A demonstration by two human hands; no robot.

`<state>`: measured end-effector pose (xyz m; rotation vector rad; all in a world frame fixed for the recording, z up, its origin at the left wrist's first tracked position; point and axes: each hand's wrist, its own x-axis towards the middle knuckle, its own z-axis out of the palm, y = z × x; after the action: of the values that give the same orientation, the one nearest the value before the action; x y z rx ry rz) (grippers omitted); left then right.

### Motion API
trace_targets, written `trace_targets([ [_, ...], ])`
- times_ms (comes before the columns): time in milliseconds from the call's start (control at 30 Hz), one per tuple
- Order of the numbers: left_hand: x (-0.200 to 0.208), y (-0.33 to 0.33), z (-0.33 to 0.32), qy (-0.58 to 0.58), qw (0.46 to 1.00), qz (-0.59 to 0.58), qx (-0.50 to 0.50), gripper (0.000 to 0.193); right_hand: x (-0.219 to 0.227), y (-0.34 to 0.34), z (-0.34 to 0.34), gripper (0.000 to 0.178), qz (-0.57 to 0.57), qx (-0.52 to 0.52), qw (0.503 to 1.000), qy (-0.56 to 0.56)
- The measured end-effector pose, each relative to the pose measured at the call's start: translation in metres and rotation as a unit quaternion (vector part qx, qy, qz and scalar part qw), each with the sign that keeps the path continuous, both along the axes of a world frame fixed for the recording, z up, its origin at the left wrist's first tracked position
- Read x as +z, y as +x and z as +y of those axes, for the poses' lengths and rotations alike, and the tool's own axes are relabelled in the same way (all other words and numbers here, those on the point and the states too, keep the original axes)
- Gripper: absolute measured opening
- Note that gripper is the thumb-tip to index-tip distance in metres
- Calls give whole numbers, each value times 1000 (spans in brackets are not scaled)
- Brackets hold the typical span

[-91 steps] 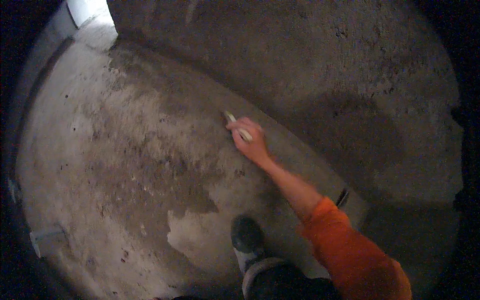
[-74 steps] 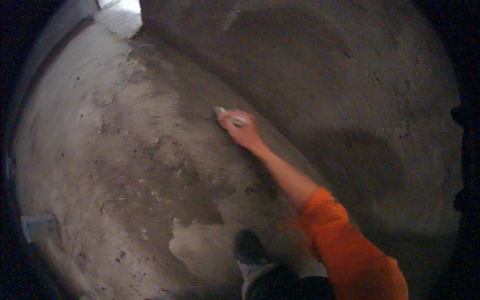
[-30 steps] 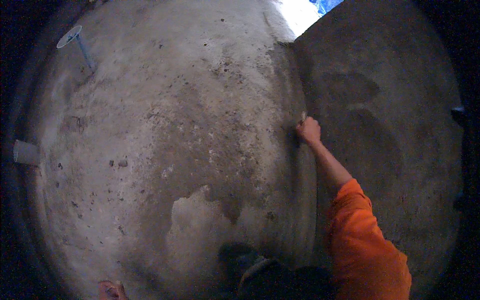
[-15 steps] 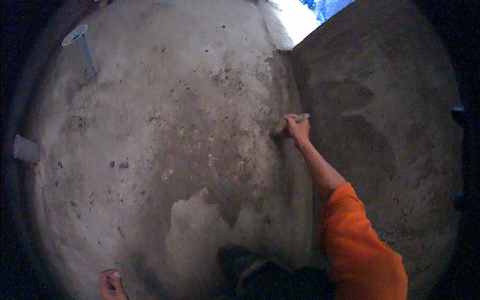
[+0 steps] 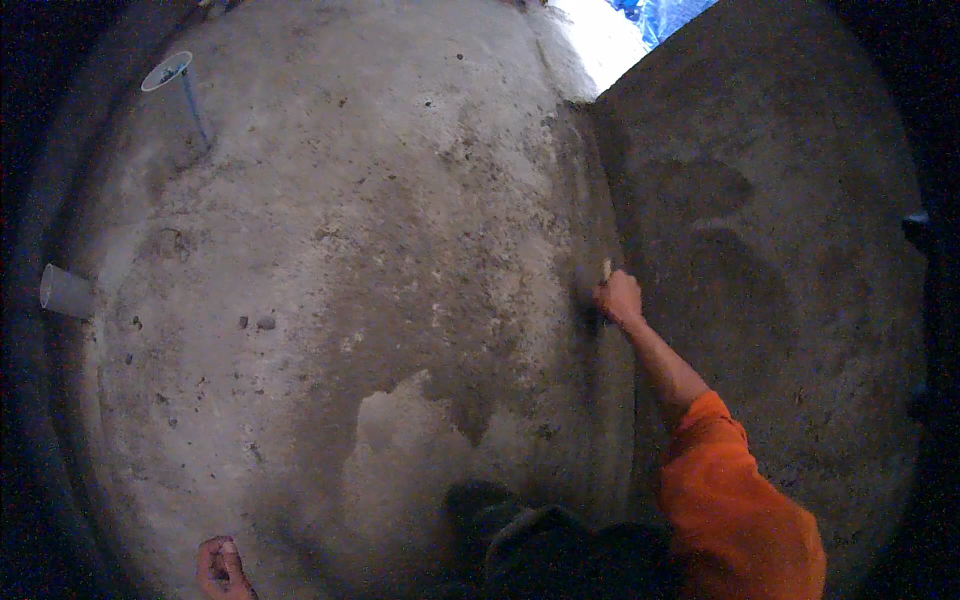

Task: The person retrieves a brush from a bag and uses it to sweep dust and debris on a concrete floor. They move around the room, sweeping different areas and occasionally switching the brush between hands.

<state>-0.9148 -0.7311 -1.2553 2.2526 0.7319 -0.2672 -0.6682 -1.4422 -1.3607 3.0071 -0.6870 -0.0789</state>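
My right hand (image 5: 621,298), at the end of an orange sleeve (image 5: 745,500), reaches to where the rough floor (image 5: 300,190) meets the dark wall (image 5: 780,330). It is closed around what looks like a brush (image 5: 606,269). The short pale handle sticks up above the fingers; the working end is dark, blurred and mostly hidden against the floor by the corner. Down at the lower left, my left hand (image 5: 222,570) is held with its fingers loosely curled, and no object shows in it. Damp, darker patches cover the floor around the right hand.
At the far left an upright pipe (image 5: 196,110) with a pale, open round end stands out of the floor. A shorter grey pipe stub (image 5: 68,292) is nearer at the left edge. Small stones (image 5: 256,323) lie about. Beyond the wall's end, bright light and blue sheeting (image 5: 668,18) show.
My right hand has drawn nearer along the wall's foot, and the handle has swung from pointing right to pointing up. My left hand stays curled. The whole view has shifted slightly.
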Motion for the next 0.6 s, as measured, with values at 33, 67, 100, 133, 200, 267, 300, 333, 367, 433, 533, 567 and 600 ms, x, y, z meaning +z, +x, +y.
trace_targets([
  [33, -1, -1, 0, -8, 1000, -8, 20, 30, -4, -3, -1, 43, 32, 3, 999, 12],
  [67, -2, 0, 0, 1, 1000, -17, -3, 30, -10, -1, -5, 42, 96, -20, 995, 15],
  [100, -3, -1, -1, 12, 999, -21, -25, 29, -18, 2, -7, 42, -21, -16, 998, 57],
  [133, -4, -1, -1, 24, 998, -28, -48, 29, -24, 6, -12, 41, -107, -41, 989, 95],
  [200, -4, -1, -4, 9, 999, -1, -34, 30, -34, 19, -20, 42, -195, -57, 968, 148],
  [267, -3, -2, -6, -4, 1000, -2, -22, 30, -35, 32, -22, 47, -246, -7, 953, 175],
  [300, -3, -3, -6, -8, 1000, -14, -14, 30, -28, 37, -22, 45, -125, -24, 982, 138],
  [333, -4, -5, -6, -13, 999, -30, -3, 30, -25, 42, -16, 44, -30, -27, 996, 84],
  [367, -6, -7, -4, -11, 999, -30, -4, 30, -14, 39, -12, 42, 74, -51, 996, 20],
  [433, -12, -12, -2, -4, 1000, -28, -6, 30, -1, 46, 9, 42, 49, 31, 998, 19],
  [533, -27, -13, 6, -40, 998, -42, -13, 15, 12, 59, 28, 47, -75, 5, 990, 117],
  [567, -28, -14, 8, -50, 998, -39, -11, 14, 11, 65, 28, 50, -98, 13, 979, 176],
  [600, -31, -13, 9, -60, 997, -43, -5, 14, 9, 68, 25, 53, -155, 58, 959, 228],
])
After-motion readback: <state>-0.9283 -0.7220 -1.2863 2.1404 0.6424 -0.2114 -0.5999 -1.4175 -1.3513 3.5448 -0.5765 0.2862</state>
